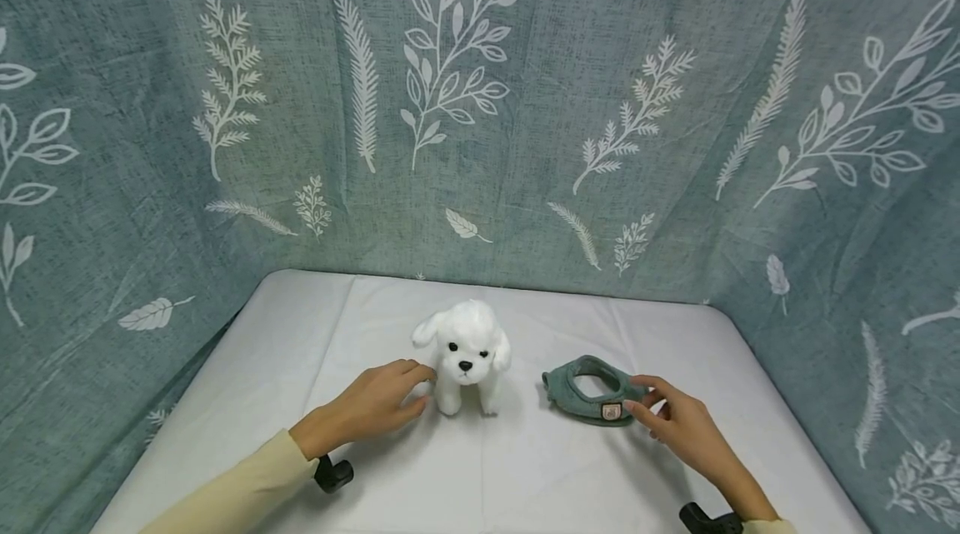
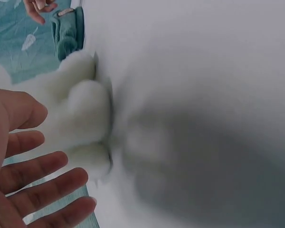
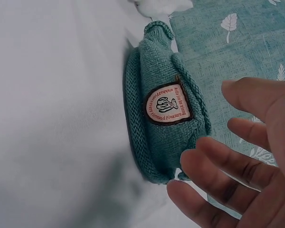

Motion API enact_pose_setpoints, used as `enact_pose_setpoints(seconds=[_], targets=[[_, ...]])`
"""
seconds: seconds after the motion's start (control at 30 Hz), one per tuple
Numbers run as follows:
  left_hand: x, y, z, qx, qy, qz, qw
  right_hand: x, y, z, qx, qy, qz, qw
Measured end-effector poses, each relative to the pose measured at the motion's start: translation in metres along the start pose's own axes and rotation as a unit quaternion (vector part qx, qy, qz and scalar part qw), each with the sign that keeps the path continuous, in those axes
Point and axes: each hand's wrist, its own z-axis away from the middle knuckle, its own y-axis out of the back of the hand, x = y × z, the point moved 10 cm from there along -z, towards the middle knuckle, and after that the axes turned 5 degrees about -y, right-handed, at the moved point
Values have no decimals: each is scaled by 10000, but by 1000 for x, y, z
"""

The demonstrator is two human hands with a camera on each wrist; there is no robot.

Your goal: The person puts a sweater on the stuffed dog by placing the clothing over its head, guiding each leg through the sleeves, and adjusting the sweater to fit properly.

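Note:
A white plush dog point(image 1: 471, 334) stands on the white table, facing me, with black eyes and nose. Beside it on the left is my left hand point(image 1: 381, 401), fingers spread and loosely bent. In the left wrist view nothing lies in its grasp, and the plush dog's legs point(image 2: 90, 111) show just past the fingers. To the dog's right lies a small green knitted pet sweater point(image 1: 577, 411) with an oval opening and a patch point(image 3: 167, 104). My right hand point(image 1: 681, 426) is at its right end, fingers parted; whether the fingertips touch the knit I cannot tell.
A white cloth covers the table point(image 1: 480, 484), which has rounded far corners. Blue-green curtains point(image 1: 525, 226) printed with white leaves hang behind it and along both sides. Black wrist-camera mounts point(image 1: 333, 474) sit on both wrists.

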Motion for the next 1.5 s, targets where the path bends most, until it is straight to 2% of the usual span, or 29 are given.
enact_pose_setpoints(seconds=[0.27,0.5,0.77,0.97,1.17,1.4,1.5], targets=[[16,-19,-16,-331,-30,580,9978,1,-7,1,-147,-3,-194,9997],[32,-35,-26,-450,-379,705,9958,4,-9,-1,-222,-11,-300,9993],[51,-48,-44,-555,-592,1014,9915,8,-11,-3,-285,-80,-388,9988],[60,-61,-58,-791,-484,1217,9882,7,-11,-5,-296,-119,-419,9986],[68,-79,-74,-1048,-356,1118,9875,8,-12,-8,-295,-176,-525,9980],[80,-86,-96,-1004,-367,1423,9840,11,-13,-11,-367,-188,-547,9977],[83,-90,-107,-948,-338,1402,9850,12,-13,-13,-411,-147,-556,9975]])
